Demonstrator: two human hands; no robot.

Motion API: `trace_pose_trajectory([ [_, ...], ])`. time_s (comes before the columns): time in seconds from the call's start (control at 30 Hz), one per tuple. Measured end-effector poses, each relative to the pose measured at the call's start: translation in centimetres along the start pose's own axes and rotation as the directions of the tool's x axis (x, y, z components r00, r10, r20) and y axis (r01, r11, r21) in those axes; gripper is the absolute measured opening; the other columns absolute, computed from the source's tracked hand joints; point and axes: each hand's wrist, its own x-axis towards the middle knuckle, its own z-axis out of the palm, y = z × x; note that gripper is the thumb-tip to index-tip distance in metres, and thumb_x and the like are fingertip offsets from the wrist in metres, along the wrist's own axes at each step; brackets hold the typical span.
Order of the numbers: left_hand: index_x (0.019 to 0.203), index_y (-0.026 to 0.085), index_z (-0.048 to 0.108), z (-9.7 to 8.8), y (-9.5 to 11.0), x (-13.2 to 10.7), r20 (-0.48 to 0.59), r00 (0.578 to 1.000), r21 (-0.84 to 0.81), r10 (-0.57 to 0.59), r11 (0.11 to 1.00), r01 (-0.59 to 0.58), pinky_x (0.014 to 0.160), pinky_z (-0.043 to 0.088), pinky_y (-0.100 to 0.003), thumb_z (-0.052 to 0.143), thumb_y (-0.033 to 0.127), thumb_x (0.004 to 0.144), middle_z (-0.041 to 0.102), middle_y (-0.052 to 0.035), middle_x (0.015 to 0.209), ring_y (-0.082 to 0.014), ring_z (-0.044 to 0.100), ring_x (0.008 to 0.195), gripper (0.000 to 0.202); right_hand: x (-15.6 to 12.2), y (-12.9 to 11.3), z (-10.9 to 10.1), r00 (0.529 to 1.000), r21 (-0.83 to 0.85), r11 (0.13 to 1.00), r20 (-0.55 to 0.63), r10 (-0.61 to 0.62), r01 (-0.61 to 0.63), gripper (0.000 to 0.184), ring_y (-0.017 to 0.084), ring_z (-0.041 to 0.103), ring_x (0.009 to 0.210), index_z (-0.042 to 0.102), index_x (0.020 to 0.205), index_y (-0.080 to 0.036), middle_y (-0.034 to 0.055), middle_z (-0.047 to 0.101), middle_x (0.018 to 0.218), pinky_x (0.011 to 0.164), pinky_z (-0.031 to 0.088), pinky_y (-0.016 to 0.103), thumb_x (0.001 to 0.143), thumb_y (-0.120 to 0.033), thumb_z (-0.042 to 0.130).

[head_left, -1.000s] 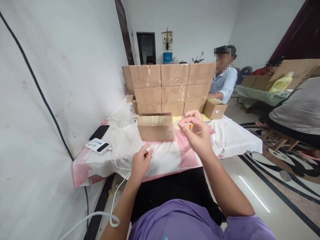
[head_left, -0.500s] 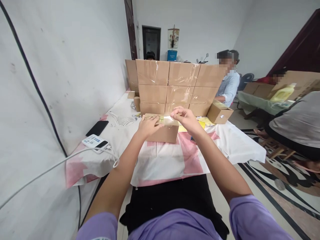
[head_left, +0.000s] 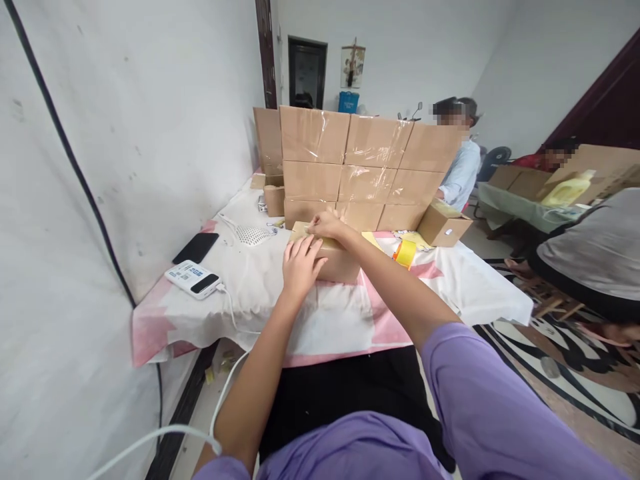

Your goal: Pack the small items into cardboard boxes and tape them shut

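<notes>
A small brown cardboard box (head_left: 343,265) stands on the table's white and pink cloth (head_left: 350,313) in front of me. My left hand (head_left: 301,267) lies open against the box's near left corner, fingers spread. My right hand (head_left: 327,225) rests on the top of the box at its left end, fingertips pressing down on the lid, with nothing visibly held. A clear strip of tape on the lid is hard to make out.
A wall of taped cardboard boxes (head_left: 363,170) stands behind the small box. A yellow tape roll (head_left: 406,253) and one loose box (head_left: 443,225) lie to the right. A phone (head_left: 196,247), a power bank (head_left: 194,279) with a white cable, and a small white mesh object (head_left: 253,235) lie to the left. Other people sit at the right.
Both hands were pinching a tape strip above the box. Now my left hand has dropped flat onto the box's near side and my right hand has slid left along the lid.
</notes>
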Motion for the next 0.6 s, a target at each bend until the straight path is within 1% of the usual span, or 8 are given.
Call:
trace_pose_trajectory([
  [0.1, 0.136, 0.026, 0.061, -0.5, -0.3, 0.1, -0.022, 1.0, -0.01, -0.006, 1.0, 0.006, 0.119, 0.03, -0.046, 0.058, 0.041, 0.096, 0.056, -0.0112, 0.148, -0.0288, 0.05, 0.138, 0.044, -0.3, 0.6, 0.2, 0.999, -0.032, 0.999, 0.025, -0.021, 0.022, 0.013, 0.027, 0.052, 0.113, 0.071, 0.081, -0.019, 0.0083, 0.064, 0.108, 0.102, 0.04, 0.039, 0.074, -0.03, 0.074],
  [0.17, 0.138, 0.023, 0.059, -0.9, -0.4, 0.6, -0.033, 0.999, -0.011, -0.043, 0.999, 0.043, 0.115, 0.034, -0.045, 0.063, 0.043, 0.092, 0.052, -0.0142, 0.151, -0.0307, 0.049, 0.138, 0.051, -0.5, 0.7, 0.1, 0.999, -0.018, 0.999, 0.041, -0.032, 0.033, 0.013, 0.025, 0.054, 0.108, 0.071, 0.085, -0.018, 0.007, 0.067, 0.102, 0.095, 0.043, 0.034, 0.076, -0.028, 0.072],
  [0.2, 0.141, 0.022, 0.056, -1.2, -0.4, 1.0, -0.017, 0.998, -0.01, -0.064, 0.998, 0.064, 0.113, 0.036, -0.046, 0.066, 0.045, 0.09, 0.051, -0.0145, 0.152, -0.032, 0.047, 0.139, 0.057, -0.6, 0.8, 0.1, 0.998, -0.004, 0.999, 0.049, -0.037, 0.037, 0.013, 0.024, 0.056, 0.104, 0.071, 0.086, -0.018, 0.0064, 0.068, 0.099, 0.092, 0.044, 0.031, 0.076, -0.026, 0.071],
  [0.3, 0.148, 0.026, 0.047, -2.0, -0.5, 2.2, 0.077, 0.992, -0.002, -0.097, 0.995, 0.097, 0.11, 0.036, -0.049, 0.072, 0.05, 0.084, 0.054, -0.0107, 0.151, -0.0352, 0.043, 0.138, 0.073, -0.3, 0.9, -0.3, 0.996, 0.057, 0.997, 0.073, -0.049, 0.045, 0.009, 0.021, 0.058, 0.092, 0.07, 0.083, -0.017, 0.0042, 0.07, 0.089, 0.082, 0.045, 0.028, 0.075, -0.02, 0.07],
  [0.4, 0.145, 0.027, 0.049, -2.5, -0.7, 3.2, 0.12, 0.987, 0.005, -0.107, 0.994, 0.107, 0.107, 0.037, -0.051, 0.075, 0.052, 0.08, 0.059, -0.0101, 0.145, -0.0369, 0.046, 0.132, 0.075, 0.1, 1.0, -0.6, 0.994, 0.142, 0.989, 0.101, -0.052, 0.037, 0.001, 0.018, 0.058, 0.078, 0.068, 0.073, -0.016, 0.0026, 0.067, 0.074, 0.074, 0.045, 0.027, 0.073, -0.016, 0.068],
  [0.43, 0.144, 0.026, 0.05, -2.6, -0.8, 3.4, 0.125, 0.985, 0.006, -0.119, 0.993, 0.119, 0.106, 0.038, -0.05, 0.076, 0.054, 0.078, 0.06, -0.0109, 0.143, -0.0375, 0.047, 0.13, 0.076, 0.2, 1.1, -0.6, 0.993, 0.176, 0.984, 0.105, -0.053, 0.034, 0.004, 0.017, 0.057, 0.073, 0.067, 0.069, -0.016, 0.0021, 0.065, 0.069, 0.071, 0.045, 0.026, 0.073, -0.015, 0.067],
  [0.53, 0.143, 0.023, 0.048, -2.8, -1.1, 3.7, 0.14, 0.978, 0.007, -0.154, 0.988, 0.155, 0.103, 0.041, -0.049, 0.078, 0.056, 0.075, 0.061, -0.0125, 0.14, -0.0384, 0.048, 0.127, 0.082, 0.2, 1.2, -0.4, 0.996, 0.299, 0.953, 0.067, -0.066, 0.043, 0.009, 0.015, 0.054, 0.065, 0.065, 0.066, -0.016, 0.0007, 0.061, 0.062, 0.066, 0.045, 0.026, 0.075, -0.017, 0.064],
  [0.6, 0.144, 0.023, 0.046, -2.8, -1.2, 3.9, 0.149, 0.974, 0.005, -0.173, 0.985, 0.174, 0.103, 0.041, -0.049, 0.077, 0.058, 0.075, 0.061, -0.0132, 0.14, -0.0388, 0.049, 0.127, 0.083, 0.0, 1.3, -0.2, 0.997, 0.386, 0.92, -0.001, -0.076, 0.07, 0.01, 0.015, 0.055, 0.067, 0.063, 0.067, -0.017, 0.0009, 0.062, 0.065, 0.066, 0.046, 0.026, 0.077, -0.021, 0.062],
])
